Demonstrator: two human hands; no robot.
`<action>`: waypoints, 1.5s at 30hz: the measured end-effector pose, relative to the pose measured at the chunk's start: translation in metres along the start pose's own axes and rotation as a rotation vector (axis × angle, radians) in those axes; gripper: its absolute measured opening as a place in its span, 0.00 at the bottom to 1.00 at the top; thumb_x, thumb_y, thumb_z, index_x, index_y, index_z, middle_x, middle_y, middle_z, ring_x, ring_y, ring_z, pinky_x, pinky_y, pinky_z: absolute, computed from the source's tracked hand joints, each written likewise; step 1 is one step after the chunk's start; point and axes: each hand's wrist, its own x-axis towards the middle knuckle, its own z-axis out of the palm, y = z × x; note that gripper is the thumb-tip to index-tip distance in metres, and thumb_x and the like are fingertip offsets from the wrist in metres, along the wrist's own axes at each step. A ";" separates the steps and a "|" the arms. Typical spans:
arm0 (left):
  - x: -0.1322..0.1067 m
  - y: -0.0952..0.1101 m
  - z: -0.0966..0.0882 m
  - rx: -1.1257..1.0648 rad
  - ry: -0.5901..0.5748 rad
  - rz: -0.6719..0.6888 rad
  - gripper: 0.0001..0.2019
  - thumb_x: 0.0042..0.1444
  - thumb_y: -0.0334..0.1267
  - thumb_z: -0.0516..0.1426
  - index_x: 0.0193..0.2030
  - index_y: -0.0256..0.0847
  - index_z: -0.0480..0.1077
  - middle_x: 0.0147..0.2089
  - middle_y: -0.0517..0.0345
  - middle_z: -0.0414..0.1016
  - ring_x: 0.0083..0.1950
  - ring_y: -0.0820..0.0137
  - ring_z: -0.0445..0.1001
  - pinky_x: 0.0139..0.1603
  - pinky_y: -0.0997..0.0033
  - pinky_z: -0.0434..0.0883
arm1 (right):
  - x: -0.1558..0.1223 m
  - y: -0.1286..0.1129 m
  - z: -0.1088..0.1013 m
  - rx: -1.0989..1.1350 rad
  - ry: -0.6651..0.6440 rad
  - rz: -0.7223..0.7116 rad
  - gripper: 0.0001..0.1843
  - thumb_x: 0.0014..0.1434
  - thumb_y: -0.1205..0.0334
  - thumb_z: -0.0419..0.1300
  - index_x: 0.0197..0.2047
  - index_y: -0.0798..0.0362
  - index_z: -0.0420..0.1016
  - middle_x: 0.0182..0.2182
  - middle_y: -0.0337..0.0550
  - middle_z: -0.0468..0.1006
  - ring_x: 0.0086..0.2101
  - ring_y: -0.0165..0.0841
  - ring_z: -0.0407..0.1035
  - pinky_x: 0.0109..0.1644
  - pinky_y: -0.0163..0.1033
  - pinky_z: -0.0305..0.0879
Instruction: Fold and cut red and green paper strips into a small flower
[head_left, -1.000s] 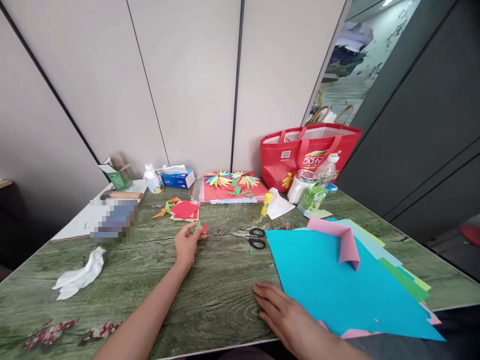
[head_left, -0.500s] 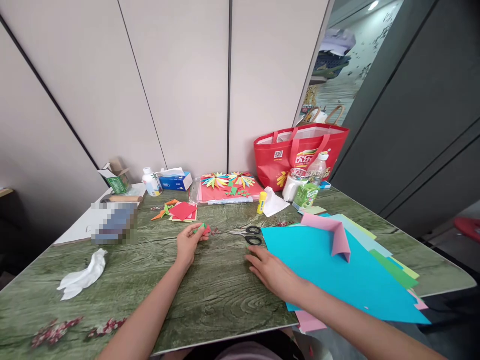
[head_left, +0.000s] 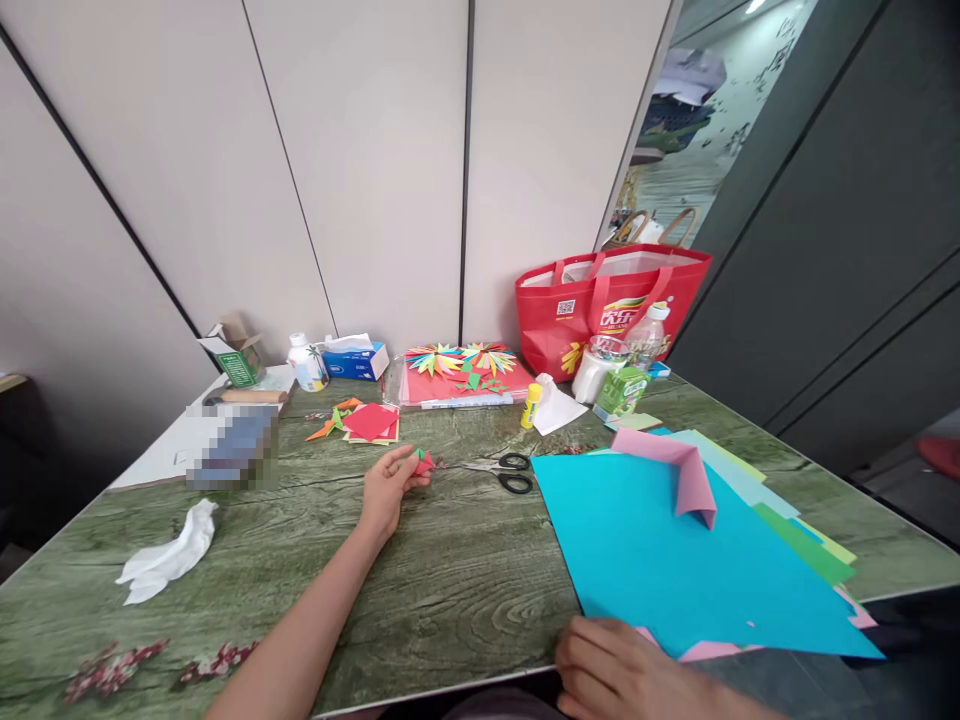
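Observation:
My left hand (head_left: 388, 492) pinches a small folded paper piece (head_left: 424, 462), red with green, just above the table. To its right lie black-handled scissors (head_left: 510, 474), blades partly apart and pointing left. My right hand (head_left: 611, 665) is at the table's front edge, beside the lower left part of a large blue sheet (head_left: 660, 560). Its fingers are curled, and what they hold, if anything, is hidden. A folded pink strip (head_left: 696, 480) rests on the blue sheet. Behind my left hand sits a stack of red and pale paper squares (head_left: 373, 423) beside orange and green folded pieces (head_left: 334, 420).
Folded paper stars (head_left: 435, 359) lie on red paper at the back. A yellow glue stick (head_left: 531, 406), tissue box (head_left: 356, 361), white mug (head_left: 592, 380), green carton (head_left: 621, 393), plastic bottle (head_left: 649, 340) and red bag (head_left: 544, 320) stand nearby. Crumpled tissue (head_left: 169, 558) lies left.
My right hand has drawn back from beside the scissors to the front edge, its fingers now curled. The left hand keeps the red and green piece, slightly to the right in view.

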 end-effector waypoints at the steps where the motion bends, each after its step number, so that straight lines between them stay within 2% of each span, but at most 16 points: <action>1: 0.000 0.000 0.001 -0.019 -0.001 -0.005 0.19 0.38 0.37 0.65 0.38 0.33 0.70 0.24 0.57 0.77 0.24 0.72 0.74 0.28 0.73 0.73 | -0.004 0.000 -0.005 0.006 -0.022 -0.016 0.13 0.60 0.61 0.52 0.24 0.53 0.67 0.20 0.39 0.72 0.25 0.29 0.67 0.25 0.34 0.58; 3: 0.000 0.001 0.002 -0.052 -0.009 -0.019 0.18 0.37 0.36 0.66 0.37 0.33 0.70 0.25 0.57 0.77 0.25 0.72 0.75 0.30 0.73 0.73 | -0.007 0.005 -0.012 0.026 -0.045 -0.035 0.14 0.60 0.61 0.52 0.22 0.53 0.64 0.17 0.38 0.68 0.22 0.29 0.65 0.23 0.34 0.54; 5: 0.000 0.002 0.004 -0.076 -0.027 -0.037 0.18 0.35 0.36 0.66 0.35 0.33 0.71 0.27 0.55 0.78 0.26 0.71 0.75 0.32 0.72 0.73 | 0.000 0.017 -0.013 0.056 -0.066 -0.020 0.14 0.60 0.62 0.51 0.24 0.54 0.64 0.19 0.39 0.69 0.22 0.28 0.64 0.24 0.34 0.54; 7: 0.000 0.002 0.005 -0.092 -0.049 -0.055 0.17 0.34 0.35 0.67 0.33 0.32 0.71 0.28 0.53 0.78 0.28 0.70 0.76 0.34 0.70 0.74 | 0.020 0.033 -0.007 0.104 -0.013 0.036 0.12 0.61 0.63 0.50 0.26 0.54 0.65 0.22 0.40 0.71 0.22 0.27 0.65 0.25 0.33 0.55; 9: -0.001 0.002 0.006 -0.101 -0.061 -0.064 0.17 0.32 0.34 0.67 0.32 0.33 0.72 0.29 0.53 0.79 0.28 0.69 0.76 0.34 0.70 0.73 | 0.048 0.050 0.007 0.208 0.097 0.177 0.08 0.60 0.65 0.50 0.31 0.55 0.68 0.28 0.44 0.73 0.28 0.29 0.68 0.29 0.32 0.59; 11: -0.002 0.003 0.006 -0.104 -0.060 -0.068 0.17 0.31 0.33 0.68 0.32 0.33 0.72 0.28 0.53 0.79 0.28 0.70 0.76 0.34 0.71 0.73 | 0.081 0.065 0.026 0.394 0.192 0.362 0.06 0.58 0.67 0.51 0.36 0.54 0.68 0.32 0.46 0.74 0.33 0.31 0.69 0.34 0.34 0.63; 14: -0.003 0.005 0.006 -0.096 -0.063 -0.072 0.18 0.31 0.34 0.68 0.32 0.33 0.72 0.28 0.53 0.79 0.30 0.69 0.76 0.35 0.71 0.73 | 0.125 0.079 0.060 0.784 0.291 0.639 0.07 0.51 0.64 0.58 0.36 0.54 0.69 0.28 0.42 0.75 0.28 0.30 0.69 0.32 0.35 0.66; 16: -0.005 0.007 0.006 -0.085 -0.070 -0.071 0.17 0.32 0.34 0.68 0.31 0.33 0.72 0.29 0.53 0.79 0.29 0.70 0.76 0.34 0.72 0.73 | 0.145 0.081 0.078 1.056 0.326 0.744 0.10 0.48 0.60 0.61 0.34 0.54 0.70 0.26 0.40 0.74 0.27 0.30 0.69 0.31 0.35 0.67; 18: -0.006 0.008 0.007 -0.074 -0.075 -0.066 0.15 0.33 0.34 0.67 0.31 0.34 0.72 0.28 0.55 0.79 0.28 0.71 0.75 0.32 0.73 0.72 | 0.156 0.080 0.091 1.250 0.359 0.782 0.13 0.45 0.57 0.62 0.34 0.55 0.70 0.26 0.39 0.74 0.25 0.29 0.69 0.28 0.34 0.67; 23: -0.007 0.005 0.008 0.017 -0.073 -0.095 0.13 0.33 0.34 0.67 0.29 0.35 0.73 0.24 0.59 0.77 0.21 0.74 0.72 0.26 0.75 0.71 | 0.160 0.077 0.100 1.343 0.472 0.847 0.13 0.45 0.54 0.63 0.30 0.55 0.72 0.23 0.38 0.73 0.23 0.29 0.68 0.25 0.33 0.66; 28: -0.007 0.003 0.010 0.075 -0.066 -0.099 0.10 0.38 0.38 0.65 0.28 0.36 0.73 0.23 0.61 0.75 0.20 0.74 0.71 0.24 0.74 0.70 | 0.158 0.079 0.100 1.355 0.514 0.916 0.13 0.45 0.53 0.62 0.28 0.55 0.72 0.21 0.38 0.73 0.21 0.29 0.66 0.26 0.34 0.66; 33: -0.008 0.005 0.012 0.117 -0.021 -0.097 0.09 0.39 0.38 0.64 0.26 0.36 0.73 0.23 0.60 0.74 0.22 0.74 0.71 0.28 0.73 0.71 | 0.158 0.079 0.099 1.352 0.543 0.912 0.09 0.47 0.57 0.61 0.28 0.55 0.70 0.24 0.38 0.72 0.24 0.29 0.66 0.30 0.35 0.67; 38: -0.008 0.010 0.014 0.010 0.054 -0.105 0.12 0.35 0.39 0.66 0.27 0.36 0.73 0.23 0.60 0.74 0.26 0.72 0.72 0.33 0.72 0.71 | 0.159 0.077 0.096 1.419 0.571 0.907 0.08 0.47 0.61 0.60 0.31 0.54 0.68 0.24 0.36 0.70 0.23 0.28 0.67 0.28 0.34 0.67; 41: -0.009 0.013 0.016 0.010 0.025 -0.114 0.15 0.37 0.39 0.65 0.33 0.37 0.73 0.23 0.59 0.75 0.27 0.71 0.72 0.35 0.71 0.70 | 0.158 0.076 0.095 1.492 0.605 0.921 0.12 0.44 0.62 0.62 0.34 0.52 0.65 0.26 0.36 0.71 0.23 0.28 0.68 0.27 0.34 0.68; 43: -0.009 0.013 0.016 0.019 0.000 -0.113 0.18 0.38 0.40 0.65 0.38 0.37 0.72 0.25 0.57 0.77 0.29 0.70 0.73 0.38 0.69 0.69 | 0.158 0.077 0.096 1.472 0.619 0.919 0.10 0.45 0.61 0.62 0.31 0.53 0.65 0.24 0.36 0.71 0.24 0.29 0.68 0.28 0.34 0.68; 45: -0.009 0.012 0.016 0.028 -0.008 -0.107 0.19 0.39 0.41 0.64 0.40 0.37 0.72 0.27 0.54 0.78 0.32 0.68 0.74 0.40 0.68 0.68 | 0.158 0.079 0.097 1.421 0.615 0.919 0.08 0.46 0.60 0.61 0.27 0.54 0.67 0.21 0.36 0.71 0.23 0.29 0.68 0.29 0.35 0.67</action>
